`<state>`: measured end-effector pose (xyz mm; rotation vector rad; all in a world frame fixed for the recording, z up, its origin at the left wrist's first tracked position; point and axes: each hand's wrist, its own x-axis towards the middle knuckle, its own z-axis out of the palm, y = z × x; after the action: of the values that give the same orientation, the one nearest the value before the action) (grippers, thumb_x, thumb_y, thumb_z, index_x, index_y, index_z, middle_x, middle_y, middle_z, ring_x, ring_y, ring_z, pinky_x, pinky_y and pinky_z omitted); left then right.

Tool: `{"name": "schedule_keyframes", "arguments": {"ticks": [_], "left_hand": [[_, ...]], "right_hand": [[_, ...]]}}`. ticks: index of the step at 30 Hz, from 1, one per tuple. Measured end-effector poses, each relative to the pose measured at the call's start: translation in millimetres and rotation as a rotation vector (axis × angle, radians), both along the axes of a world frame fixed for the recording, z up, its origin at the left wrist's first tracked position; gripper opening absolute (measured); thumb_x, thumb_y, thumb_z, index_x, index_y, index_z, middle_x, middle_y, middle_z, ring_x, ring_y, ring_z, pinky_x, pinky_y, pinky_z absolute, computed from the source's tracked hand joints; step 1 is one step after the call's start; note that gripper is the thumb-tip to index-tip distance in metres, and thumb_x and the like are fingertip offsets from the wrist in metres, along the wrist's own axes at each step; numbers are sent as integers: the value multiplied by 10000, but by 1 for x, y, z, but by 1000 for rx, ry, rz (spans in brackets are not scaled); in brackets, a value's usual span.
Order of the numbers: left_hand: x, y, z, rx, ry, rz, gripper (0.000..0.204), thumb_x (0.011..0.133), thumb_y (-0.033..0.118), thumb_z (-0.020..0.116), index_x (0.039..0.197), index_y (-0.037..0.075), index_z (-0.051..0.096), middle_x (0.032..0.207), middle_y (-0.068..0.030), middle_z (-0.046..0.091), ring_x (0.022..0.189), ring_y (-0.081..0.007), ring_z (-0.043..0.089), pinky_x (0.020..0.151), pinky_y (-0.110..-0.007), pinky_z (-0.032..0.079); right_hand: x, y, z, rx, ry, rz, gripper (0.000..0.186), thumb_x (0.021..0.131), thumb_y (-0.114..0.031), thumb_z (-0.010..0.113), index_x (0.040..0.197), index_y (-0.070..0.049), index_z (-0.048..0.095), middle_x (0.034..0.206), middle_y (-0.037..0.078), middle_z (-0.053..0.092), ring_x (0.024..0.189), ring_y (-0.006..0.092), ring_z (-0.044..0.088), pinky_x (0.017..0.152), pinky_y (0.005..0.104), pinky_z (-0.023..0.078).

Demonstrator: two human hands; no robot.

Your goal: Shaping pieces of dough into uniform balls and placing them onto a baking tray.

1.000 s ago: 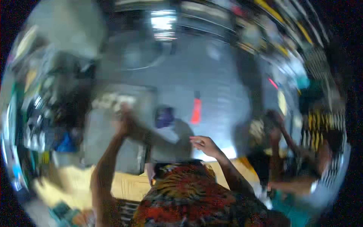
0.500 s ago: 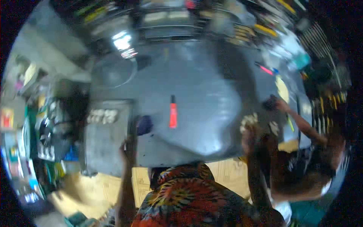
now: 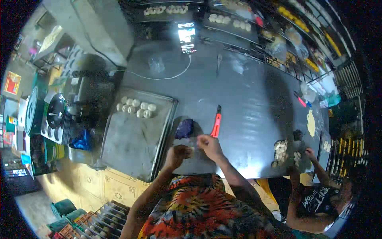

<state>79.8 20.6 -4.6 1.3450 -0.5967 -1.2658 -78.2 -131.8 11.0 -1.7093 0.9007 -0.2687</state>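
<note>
My left hand (image 3: 178, 156) is over the table's near side, beside the tray's right edge, with its fingers curled in. Close by, my right hand (image 3: 210, 146) has its fingers pinched together, just below the handle of a red box cutter (image 3: 217, 124). A pale smear shows between the two hands; what they hold is too blurred to name. Just beyond them lies a dark purple lump (image 3: 184, 128), apart from both. On the grey metal tray (image 3: 131, 145) at the left sit several white dough balls (image 3: 136, 107) in two rows.
A lit phone (image 3: 186, 38) with a white cable stands at the back. Right of me, a co-worker's hand (image 3: 310, 152) is near small dough pieces (image 3: 297, 158) and a larger dough pile (image 3: 280, 151). Another red cutter (image 3: 300, 100) and a pale flat strip (image 3: 310, 122) lie farther right.
My right hand has left the dough pile at the right and come to the middle. My left hand has moved from the tray's edge toward it. The view has shifted too.
</note>
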Motion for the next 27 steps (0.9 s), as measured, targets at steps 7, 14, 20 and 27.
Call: {"name": "schedule_keyframes", "arguments": {"ticks": [7, 14, 20, 27], "left_hand": [[47, -33, 18, -70, 3, 77, 256, 870, 67, 718, 1071, -84, 670, 897, -95, 718, 749, -145, 642, 696, -264, 519], [39, -77, -16, -69, -119, 94, 225, 836, 80, 766, 979, -82, 707, 839, -81, 714, 749, -141, 636, 722, -271, 526], [41, -80, -20, -23, -398, 59, 201, 822, 103, 783, 909, -69, 724, 799, -69, 704, 716, -134, 624, 680, -258, 516], [11, -73, -7, 9, 28, 329, 215, 846, 137, 749, 937, -56, 722, 795, -65, 696, 687, -137, 616, 621, -229, 483]], "right_hand": [[62, -63, -37, -579, -131, 160, 270, 907, -33, 616, 1170, -26, 676, 1063, 80, 654, 938, 256, 578, 862, 352, 451], [52, -57, -57, -592, -58, 217, 233, 937, -107, 544, 1117, -20, 664, 1139, 69, 615, 999, 279, 550, 908, 369, 437], [48, -66, -71, -838, -195, 335, 302, 1000, -200, 427, 1145, -58, 651, 1148, 82, 629, 982, 284, 571, 929, 359, 447], [45, -83, -116, -972, -246, 497, 230, 960, -171, 488, 1050, -63, 669, 1124, 56, 625, 988, 251, 559, 899, 338, 438]]}}
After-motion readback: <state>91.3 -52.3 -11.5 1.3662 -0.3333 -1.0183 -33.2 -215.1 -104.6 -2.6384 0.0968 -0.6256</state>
